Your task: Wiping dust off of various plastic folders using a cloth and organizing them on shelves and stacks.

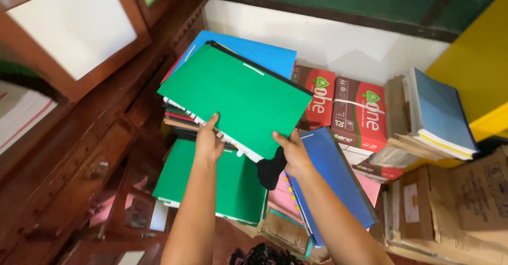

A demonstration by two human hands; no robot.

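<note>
Both hands, left hand [208, 144] and right hand [292, 153], fingers closed on the green folder's [238, 96] lower edge.

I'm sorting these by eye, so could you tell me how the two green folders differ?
The upper green folder is held tilted by both the left hand and right hand; the lower green folder lies flat, untouched and partly hidden below. Both share the same green.

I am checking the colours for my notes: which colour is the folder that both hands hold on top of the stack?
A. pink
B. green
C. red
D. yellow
B: the left hand and right hand grip the lower edge of a green folder.
</note>
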